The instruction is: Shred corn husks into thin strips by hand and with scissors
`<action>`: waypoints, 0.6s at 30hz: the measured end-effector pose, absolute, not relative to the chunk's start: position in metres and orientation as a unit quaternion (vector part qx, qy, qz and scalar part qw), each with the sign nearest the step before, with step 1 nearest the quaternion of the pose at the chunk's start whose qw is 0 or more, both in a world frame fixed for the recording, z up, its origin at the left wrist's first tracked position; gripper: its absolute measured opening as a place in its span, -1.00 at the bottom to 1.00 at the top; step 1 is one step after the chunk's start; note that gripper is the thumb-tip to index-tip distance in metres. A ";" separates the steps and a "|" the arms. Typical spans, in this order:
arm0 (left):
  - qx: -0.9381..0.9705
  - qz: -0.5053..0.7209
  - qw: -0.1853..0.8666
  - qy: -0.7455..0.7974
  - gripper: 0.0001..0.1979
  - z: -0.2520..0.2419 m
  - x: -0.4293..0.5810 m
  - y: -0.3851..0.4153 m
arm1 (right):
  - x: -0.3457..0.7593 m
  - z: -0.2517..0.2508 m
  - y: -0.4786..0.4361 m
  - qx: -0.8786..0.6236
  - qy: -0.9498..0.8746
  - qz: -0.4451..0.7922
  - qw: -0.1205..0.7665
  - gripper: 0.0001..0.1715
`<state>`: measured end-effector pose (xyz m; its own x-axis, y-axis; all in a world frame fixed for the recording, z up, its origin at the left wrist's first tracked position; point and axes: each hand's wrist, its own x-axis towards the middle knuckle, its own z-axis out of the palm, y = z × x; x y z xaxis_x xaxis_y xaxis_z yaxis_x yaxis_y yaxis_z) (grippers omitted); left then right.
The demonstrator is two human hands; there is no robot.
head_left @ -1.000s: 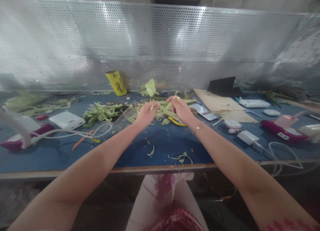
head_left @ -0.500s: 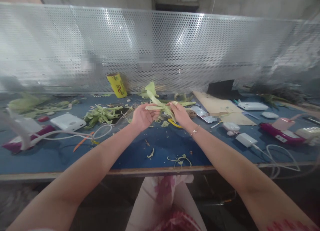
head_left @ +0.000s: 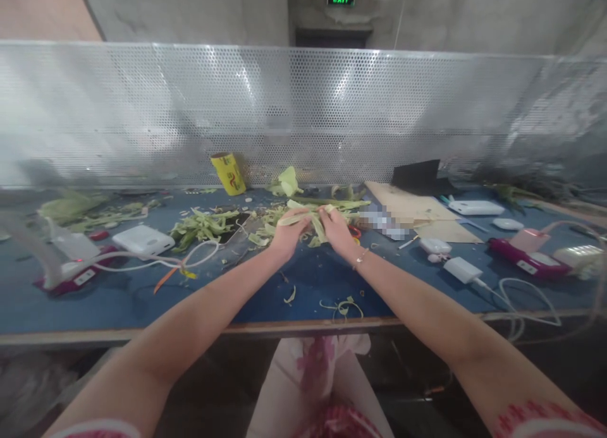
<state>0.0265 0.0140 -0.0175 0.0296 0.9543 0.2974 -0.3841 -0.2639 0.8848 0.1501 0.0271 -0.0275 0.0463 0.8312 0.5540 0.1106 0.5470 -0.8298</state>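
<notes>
A pale green plant stalk with broad leafy strips is held between both my hands, low over the blue tabletop. My left hand has its fingers closed on the left side of it. From the other side, my right hand pinches it close to the left fingertips. Strips of the stalk poke out past the fingers, and part of it is hidden by them. Green scraps lie behind and around the hands. A pile of cut green pieces sits to the left, beside a dark flat phone-like object.
A yellow tube leans near the perforated metal screen. Left stand a white box-shaped device and a power strip with cables. Cardboard, a white adapter and another power strip lie right.
My left hand has gone from partly spread, palm up, to fingers closed on the stalk. Both hands have drawn together, and the stalk sits lower between them. The view has tilted upward.
</notes>
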 end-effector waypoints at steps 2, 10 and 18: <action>0.466 0.640 0.533 0.297 -0.71 -0.018 0.026 0.017 | 0.146 -0.027 0.024 -0.384 -0.640 0.281 0.603 -0.82; 0.418 0.644 0.569 0.294 -0.68 -0.008 0.017 0.020 | 0.152 -0.024 0.018 -0.386 -0.731 0.237 0.511 -0.80; 0.435 0.625 0.555 0.335 -0.70 -0.009 0.013 0.019 | 0.154 -0.019 0.007 -0.359 -0.778 -0.040 0.514 -0.42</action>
<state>0.0134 0.0191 -0.0086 -0.0049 0.9849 0.1728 -0.4023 -0.1601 0.9014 0.1540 0.0071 -0.0192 -0.2147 0.5172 0.8285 0.5992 0.7396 -0.3064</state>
